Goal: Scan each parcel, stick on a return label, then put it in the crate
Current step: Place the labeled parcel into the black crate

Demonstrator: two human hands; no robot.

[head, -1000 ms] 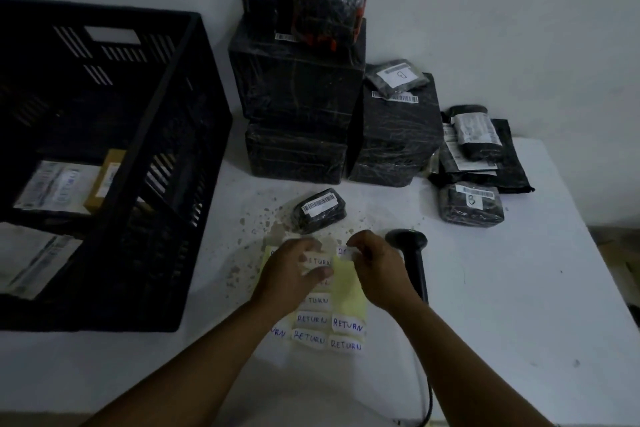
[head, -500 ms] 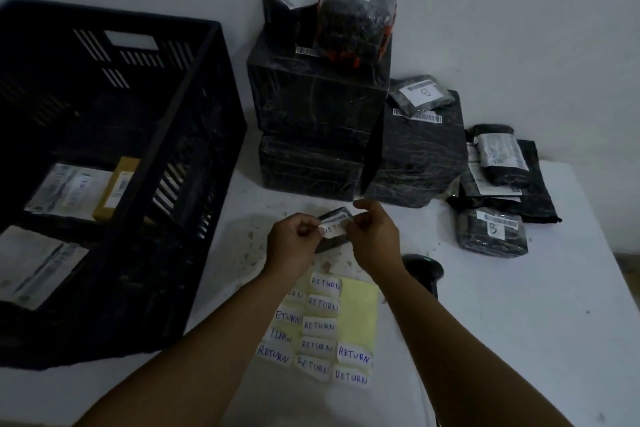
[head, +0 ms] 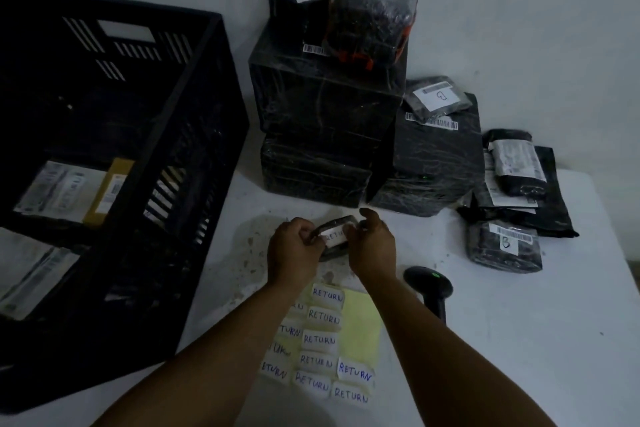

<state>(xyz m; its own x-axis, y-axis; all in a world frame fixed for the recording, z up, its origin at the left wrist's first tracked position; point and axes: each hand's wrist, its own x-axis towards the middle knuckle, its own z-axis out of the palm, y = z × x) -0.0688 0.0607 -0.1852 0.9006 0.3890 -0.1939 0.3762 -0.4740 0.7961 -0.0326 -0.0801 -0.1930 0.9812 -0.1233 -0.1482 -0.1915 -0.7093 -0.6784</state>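
Observation:
A small black parcel (head: 337, 224) lies on the white table (head: 519, 340) in front of the parcel stack. A white RETURN label (head: 334, 238) lies across its top. My left hand (head: 294, 248) pinches the label's left end with curled fingers. My right hand (head: 372, 244) pinches its right end, over the parcel's right side. Below my hands lies a yellow sheet (head: 360, 322) with several RETURN labels. The black crate (head: 194, 135) stands at the left with flat parcels inside. The black scanner (head: 429, 284) lies right of my right wrist.
Large black wrapped boxes (head: 325, 114) are stacked against the wall, with small parcels on top. More black bagged parcels (head: 504, 246) lie at the right. The table's right edge runs near the frame's right side.
My hands peeled a RETURN label off the yellow sheet, carried it up to the small parcel, and now hold it down on the parcel's top.

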